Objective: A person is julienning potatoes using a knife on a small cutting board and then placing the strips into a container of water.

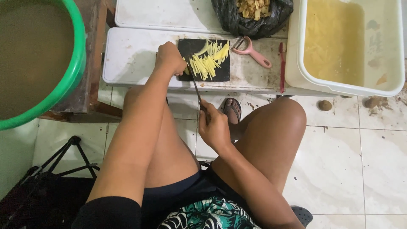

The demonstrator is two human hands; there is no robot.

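While the person sits low with knees apart over a tiled floor (339, 169), a white worktop (131, 59) stretches across in front, flanked by a large green basin (78, 63) of murky water on the left and a white tub (398, 85) holding yellow strips in water on the right. At the far edge sits a black bag (237, 23) of peelings, and a pink peeler (254, 53) lies just beside the black cutting board (190, 46). On that board, pale yellow strips (210, 61) fan out toward the right and far side, their long axes running roughly away from the person. The left hand (169, 59) rests at the board's left edge, fingers curled down onto a small piece that is mostly hidden beneath them. The right hand (214, 127), nearer the body, is closed around the handle of a knife (195, 85), whose thin blade points away from the person and reaches the board just to the right of the left fingers, between them and the cut strips.
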